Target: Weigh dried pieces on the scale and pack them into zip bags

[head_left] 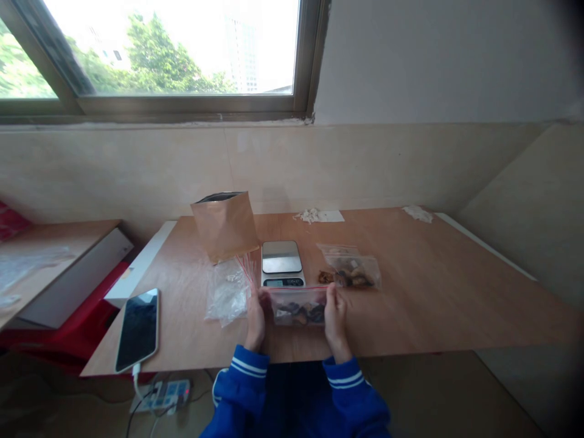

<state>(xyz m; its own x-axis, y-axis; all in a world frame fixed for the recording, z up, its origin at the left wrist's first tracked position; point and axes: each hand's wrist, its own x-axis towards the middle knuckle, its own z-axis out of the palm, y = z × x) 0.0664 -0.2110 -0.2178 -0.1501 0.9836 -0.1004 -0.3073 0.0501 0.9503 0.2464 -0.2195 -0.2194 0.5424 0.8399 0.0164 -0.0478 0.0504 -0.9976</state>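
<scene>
Holding a clear zip bag [298, 307] stretched between both hands, the person keeps it at the near edge of the bench [433, 292], its long axis running left to right and its red-striped seal edge facing away toward the scale [281, 263]. The left hand [255, 316] pinches the bag's left end, fingers curled closed on the plastic; the right hand [334, 316] grips the right end the same way. It's thin, glossy film, with dark lumpy pieces inside, possibly dried food, too small to tell. Behind it sits the flat steel-topped scale, a second filled bag [353, 272] to its right, crinkled empty bags [227, 292] to its left, and an upright brown paper pouch [224, 226].
</scene>
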